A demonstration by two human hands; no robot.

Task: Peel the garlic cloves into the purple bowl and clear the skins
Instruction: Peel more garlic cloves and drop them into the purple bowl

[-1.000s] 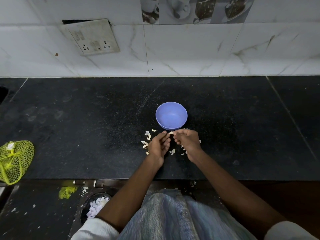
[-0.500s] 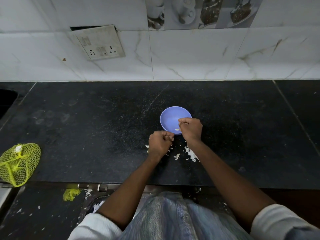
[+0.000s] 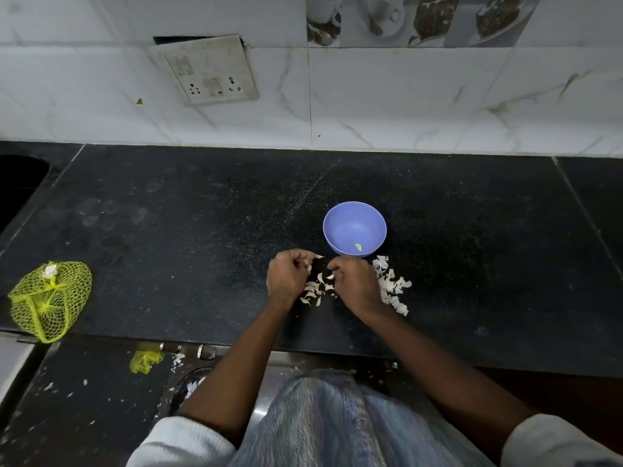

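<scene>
Withdrawn from the purple bowl, right hand curls (contents hidden); left hand pinches garlic.

bowl purple | skins white | net bag yellow | counter speckled black, seemingly

I see the bowl on the countertop just behind my right hand, one garlic clove inside it, skins between and right of both hands, and a mesh bag far left of my left hand.
</scene>
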